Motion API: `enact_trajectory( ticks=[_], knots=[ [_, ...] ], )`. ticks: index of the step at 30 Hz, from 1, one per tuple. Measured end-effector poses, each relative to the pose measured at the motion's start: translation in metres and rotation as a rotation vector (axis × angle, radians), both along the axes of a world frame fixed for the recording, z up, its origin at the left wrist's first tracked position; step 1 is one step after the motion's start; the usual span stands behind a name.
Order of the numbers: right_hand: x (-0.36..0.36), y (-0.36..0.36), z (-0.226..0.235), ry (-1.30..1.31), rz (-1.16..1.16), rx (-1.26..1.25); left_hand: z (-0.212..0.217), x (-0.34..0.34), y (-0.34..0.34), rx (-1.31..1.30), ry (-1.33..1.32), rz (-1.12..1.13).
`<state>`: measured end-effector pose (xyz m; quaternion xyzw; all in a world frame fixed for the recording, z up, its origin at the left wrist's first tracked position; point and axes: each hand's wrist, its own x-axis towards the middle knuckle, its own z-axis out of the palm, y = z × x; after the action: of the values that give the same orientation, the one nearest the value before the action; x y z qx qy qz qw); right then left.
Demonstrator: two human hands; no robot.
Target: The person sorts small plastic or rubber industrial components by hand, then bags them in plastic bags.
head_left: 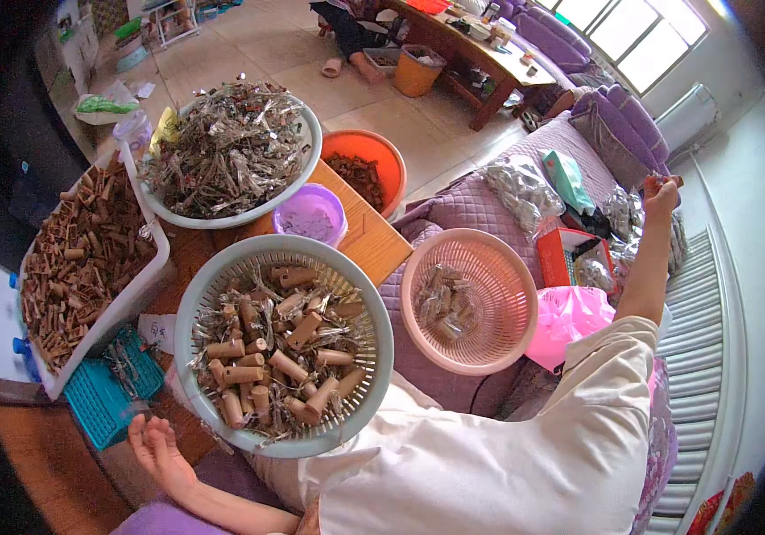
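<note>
Purple quilted sofa (480, 209) carries a pink basket (470, 300). Left hand (157, 448) lies open, grip spread, just beside the grey basket (284, 343) of brown tubes (262, 366). Right hand (661, 192), raised far away, pinches something small. I think the grey basket could tip if the knee moves.

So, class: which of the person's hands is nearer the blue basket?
Left. The left hand lies open just below the blue basket; the right hand is raised far across, over the sofa.
</note>
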<state>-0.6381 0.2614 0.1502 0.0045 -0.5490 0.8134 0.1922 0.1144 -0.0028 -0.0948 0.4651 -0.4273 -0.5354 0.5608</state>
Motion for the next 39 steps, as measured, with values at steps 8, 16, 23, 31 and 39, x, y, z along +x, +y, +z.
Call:
enact_trajectory(
  ticks=[8, 16, 23, 31, 39],
  knots=[
    [0.102, -0.112, -0.075, -0.039, 0.664, 0.134, 0.019, -0.017, 0.003, -0.061, 0.04, 0.002],
    [0.384, -0.209, -0.129, -0.274, 1.769, 0.582, 0.071, -0.109, 0.036, -0.198, -0.038, -0.388],
    [0.462, -0.218, -0.12, 0.372, 1.861, 0.772, 0.069, -0.137, 0.046, -0.306, -0.204, -0.43],
    [0.47, -0.232, -0.134, 0.29, 1.939, 0.84, 0.063, -0.137, 0.037, -0.464, -0.345, -0.262],
    [0.473, -0.237, -0.134, 0.331, 1.994, 0.801, 0.068, -0.135, 0.035, -0.361, -0.393, -0.247]
  ],
)
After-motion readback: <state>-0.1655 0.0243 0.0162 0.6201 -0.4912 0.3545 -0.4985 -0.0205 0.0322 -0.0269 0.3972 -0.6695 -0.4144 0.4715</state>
